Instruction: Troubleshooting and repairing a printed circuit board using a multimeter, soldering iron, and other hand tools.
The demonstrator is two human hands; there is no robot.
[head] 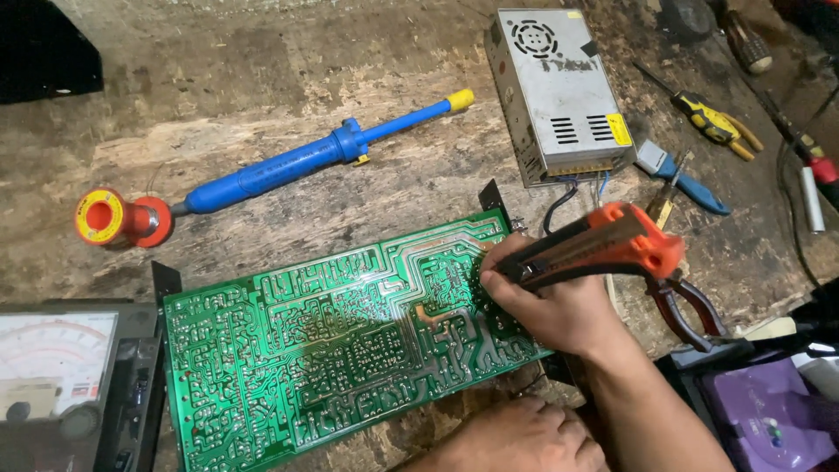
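The green circuit board (341,336) lies solder side up on the worn wooden surface (262,105), tilted so that its right end sits higher in the view than its left. The right hand (546,301) works at that right end: its fingers (500,262) are closed in a pen grip round the dark barrel of an orange-handled soldering iron (603,245), with the tip down among the traces, though the tip itself is hidden behind the fingers. The left hand (516,437) rests at the board's near edge, below the right wrist; whether its fingers grip the board or only lie beside it, I cannot tell.

To do this joint well, the heel of the right hand should stay planted on the board so the tip does not wander across neighbouring tracks, and the left hand should keep the board from sliding. The traces here are dense, so a short, steady touch looks safer than a long one.

Room is tight right of the board: red-handled pliers (690,310) lie just beside the right wrist, and a purple object (765,411) crowds the corner beyond them. Above the board's right end stands a metal power supply (559,87), its wires trailing toward the board. Above the board's left half lie a blue desoldering pump (297,162) and a red solder spool (118,218), well apart from it, with bare surface between. An analogue meter (61,376) touches or nearly touches the board's left edge.
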